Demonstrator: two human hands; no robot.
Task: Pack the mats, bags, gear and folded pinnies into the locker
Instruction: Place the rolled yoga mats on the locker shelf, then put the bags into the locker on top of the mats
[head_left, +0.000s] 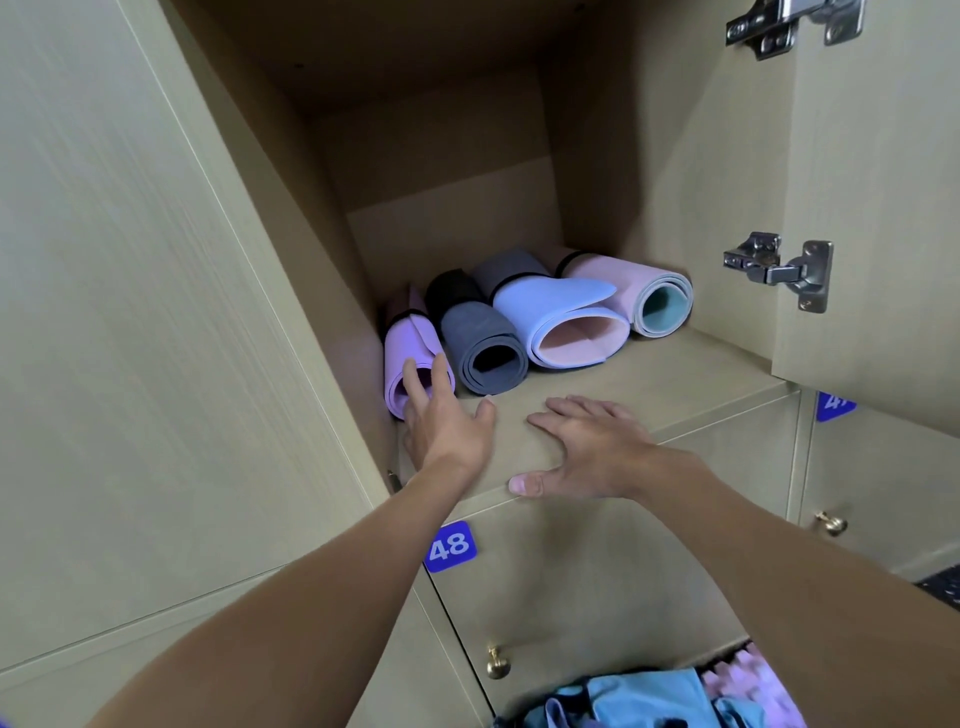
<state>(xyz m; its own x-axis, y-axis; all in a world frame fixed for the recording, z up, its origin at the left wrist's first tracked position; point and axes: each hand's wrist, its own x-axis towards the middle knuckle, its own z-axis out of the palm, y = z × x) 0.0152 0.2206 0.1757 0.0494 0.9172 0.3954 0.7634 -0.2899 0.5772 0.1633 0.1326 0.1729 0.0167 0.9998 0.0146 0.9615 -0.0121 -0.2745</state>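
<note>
Now, left hand (441, 421) at lilac mat (408, 343) (rolled)

Matt wood-grain locker (675, 374), matt foam mats (488, 358), shiny metal hinges (779, 270).

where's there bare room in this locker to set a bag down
Bare shelf lies front right, between the ends of the mats, the right wall and the front edge where the right hand rests. The height above the mats is open. Crowded: the back and left, four mats side by side, left hand touching the lilac mat.
</note>
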